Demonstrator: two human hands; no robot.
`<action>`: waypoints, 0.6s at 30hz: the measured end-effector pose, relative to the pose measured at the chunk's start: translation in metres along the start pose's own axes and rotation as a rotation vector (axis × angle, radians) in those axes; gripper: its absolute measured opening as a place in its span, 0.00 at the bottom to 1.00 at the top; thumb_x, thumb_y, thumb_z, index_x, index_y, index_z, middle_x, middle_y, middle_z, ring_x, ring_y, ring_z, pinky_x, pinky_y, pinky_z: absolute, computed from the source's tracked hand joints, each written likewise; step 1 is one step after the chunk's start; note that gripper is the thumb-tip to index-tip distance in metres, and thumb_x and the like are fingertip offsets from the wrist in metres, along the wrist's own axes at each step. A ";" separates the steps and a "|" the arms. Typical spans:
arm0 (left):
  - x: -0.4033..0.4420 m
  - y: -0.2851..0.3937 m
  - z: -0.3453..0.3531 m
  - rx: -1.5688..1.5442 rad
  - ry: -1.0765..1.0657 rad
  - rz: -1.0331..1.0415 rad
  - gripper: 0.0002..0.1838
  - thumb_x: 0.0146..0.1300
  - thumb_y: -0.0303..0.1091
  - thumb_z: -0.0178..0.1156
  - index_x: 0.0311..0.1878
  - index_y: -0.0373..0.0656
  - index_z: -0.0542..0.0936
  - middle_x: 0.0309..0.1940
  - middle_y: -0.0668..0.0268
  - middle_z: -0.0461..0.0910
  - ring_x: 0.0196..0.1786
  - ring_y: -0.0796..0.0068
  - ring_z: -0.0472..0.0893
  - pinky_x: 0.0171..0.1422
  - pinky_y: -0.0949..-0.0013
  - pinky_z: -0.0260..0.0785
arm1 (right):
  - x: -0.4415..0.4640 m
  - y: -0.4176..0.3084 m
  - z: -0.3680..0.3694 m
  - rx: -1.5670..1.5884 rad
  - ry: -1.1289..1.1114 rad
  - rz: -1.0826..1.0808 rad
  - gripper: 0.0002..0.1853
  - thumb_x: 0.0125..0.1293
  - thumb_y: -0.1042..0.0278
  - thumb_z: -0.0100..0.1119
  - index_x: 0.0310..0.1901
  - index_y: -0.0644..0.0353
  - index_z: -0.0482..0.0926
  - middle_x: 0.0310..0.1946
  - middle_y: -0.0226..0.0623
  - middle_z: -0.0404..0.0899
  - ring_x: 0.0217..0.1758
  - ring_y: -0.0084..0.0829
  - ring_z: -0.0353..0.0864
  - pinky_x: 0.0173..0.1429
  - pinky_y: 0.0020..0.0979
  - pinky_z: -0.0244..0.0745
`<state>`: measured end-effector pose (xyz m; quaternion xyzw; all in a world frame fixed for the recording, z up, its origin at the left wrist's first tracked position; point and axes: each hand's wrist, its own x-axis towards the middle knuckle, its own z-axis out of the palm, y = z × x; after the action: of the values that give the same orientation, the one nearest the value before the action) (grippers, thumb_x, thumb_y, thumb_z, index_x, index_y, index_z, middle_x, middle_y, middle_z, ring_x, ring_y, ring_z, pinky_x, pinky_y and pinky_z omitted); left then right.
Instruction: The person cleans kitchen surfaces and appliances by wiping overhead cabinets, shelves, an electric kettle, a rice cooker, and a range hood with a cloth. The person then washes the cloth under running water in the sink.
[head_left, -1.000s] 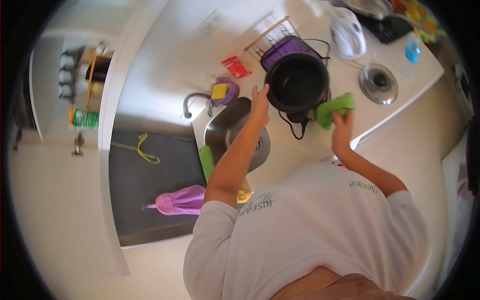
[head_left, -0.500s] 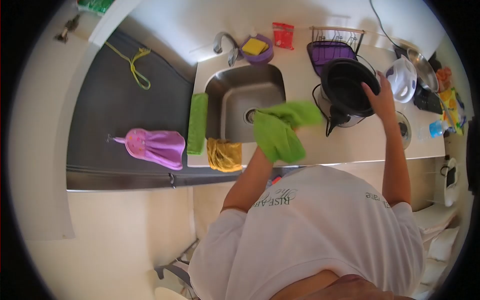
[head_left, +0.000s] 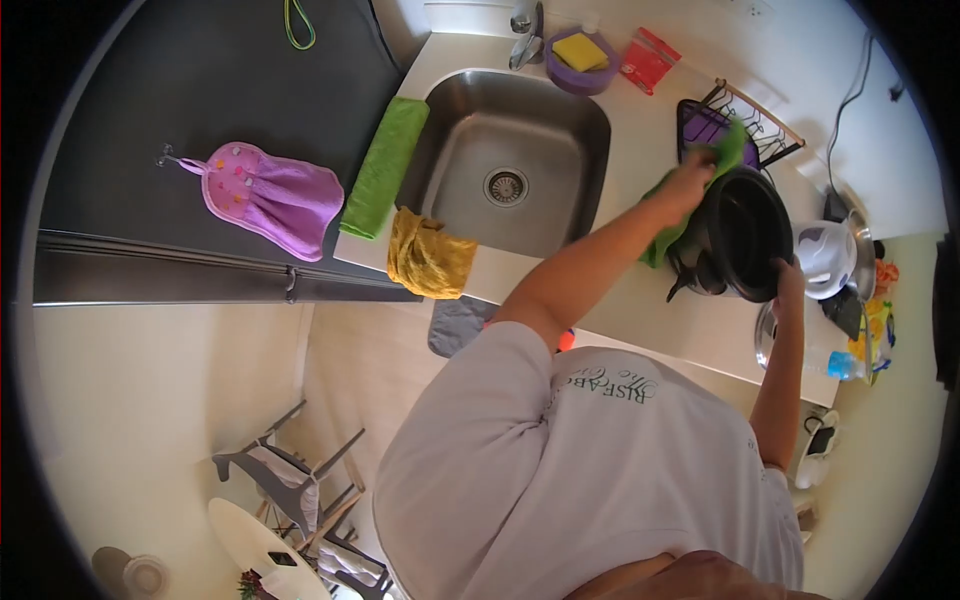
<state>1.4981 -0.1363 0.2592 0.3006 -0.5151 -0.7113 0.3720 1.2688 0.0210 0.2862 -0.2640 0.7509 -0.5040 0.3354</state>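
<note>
Blk pot [head_left: 752,232] semi-gloss, prob. coated metal; sink [head_left: 470,150] smooth metal w/ satin sheen; held green cloth [head_left: 733,148] matt.

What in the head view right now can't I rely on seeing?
Head view:
- Left hand: motion blur and the green cloth obscure its fingertips.
- Right hand: the fingers beyond the thumb are unclear at the rim.
- Black pot: its underside is hidden by its own body.
- Red packet: print too small to read.
- Yellow-green cord: cut off by the top edge.
</note>
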 end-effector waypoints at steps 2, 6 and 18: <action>-0.010 -0.005 0.012 -0.218 -0.033 -0.077 0.25 0.71 0.43 0.39 0.62 0.37 0.69 0.57 0.56 0.73 0.58 0.68 0.72 0.63 0.69 0.60 | -0.005 -0.004 0.007 0.150 0.049 0.079 0.21 0.55 0.78 0.51 0.53 0.67 0.70 0.47 0.47 0.77 0.49 0.39 0.78 0.56 0.34 0.73; -0.034 -0.066 0.023 -0.175 0.094 -0.030 0.26 0.73 0.44 0.35 0.67 0.40 0.63 0.64 0.59 0.66 0.64 0.66 0.66 0.69 0.65 0.53 | -0.017 -0.012 0.015 0.279 0.101 0.080 0.20 0.56 0.82 0.50 0.53 0.67 0.69 0.46 0.47 0.76 0.47 0.40 0.79 0.54 0.37 0.76; -0.008 -0.035 0.012 0.681 -0.010 0.443 0.15 0.65 0.36 0.45 0.50 0.44 0.77 0.50 0.52 0.73 0.54 0.49 0.71 0.57 0.58 0.64 | -0.017 -0.009 -0.006 0.126 -0.004 0.077 0.25 0.52 0.84 0.52 0.55 0.65 0.67 0.47 0.44 0.76 0.47 0.38 0.78 0.54 0.36 0.76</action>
<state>1.4852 -0.1170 0.2290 0.2850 -0.7754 -0.4042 0.3927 1.2757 0.0343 0.3003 -0.2144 0.7266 -0.5365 0.3718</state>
